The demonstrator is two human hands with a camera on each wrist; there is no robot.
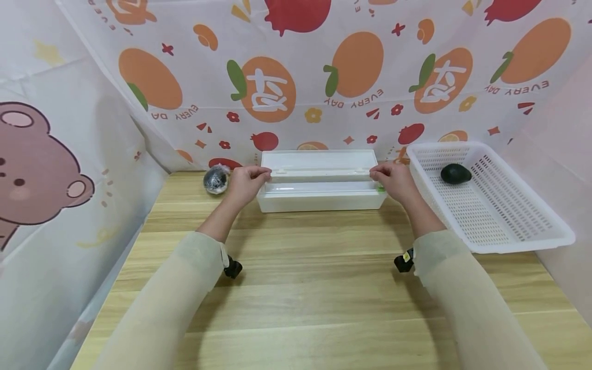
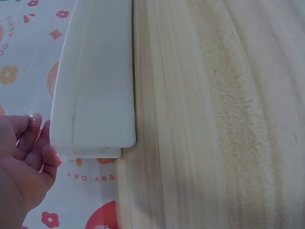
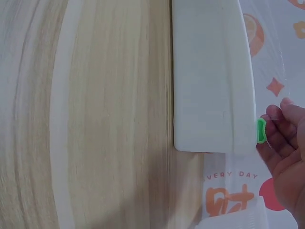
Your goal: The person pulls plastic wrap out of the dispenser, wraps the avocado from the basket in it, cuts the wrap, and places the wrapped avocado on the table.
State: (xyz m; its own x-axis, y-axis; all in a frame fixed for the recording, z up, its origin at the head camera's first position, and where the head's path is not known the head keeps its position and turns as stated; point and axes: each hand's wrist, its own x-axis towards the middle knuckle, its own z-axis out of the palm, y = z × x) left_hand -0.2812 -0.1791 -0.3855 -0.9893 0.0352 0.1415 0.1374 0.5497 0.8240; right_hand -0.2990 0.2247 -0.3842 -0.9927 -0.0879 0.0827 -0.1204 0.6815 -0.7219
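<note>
A long white cling film dispenser [image 1: 321,202] stands at the back of the table, lid [image 1: 319,159] raised against the cloth behind. Inside it shows a pale, glossy roll [image 1: 319,187]. At the dispenser's left end, my left hand [image 1: 246,184] pinches thumb to fingertips, with a clear glint of film at the tips in the left wrist view. My right hand [image 1: 396,181] pinches likewise at the right end, where faint creases of clear film [image 3: 281,50] run off from the fingertips. A small green piece [image 3: 261,130] sits at the dispenser's right end beside that hand.
Left of the dispenser lies a dark round thing wrapped in clear film [image 1: 216,179]. A white perforated basket [image 1: 509,245] stands at the right, holding a dark green avocado [image 1: 456,173]. Fruit-printed cloth [image 1: 305,67] hangs directly behind the wooden table [image 1: 296,288].
</note>
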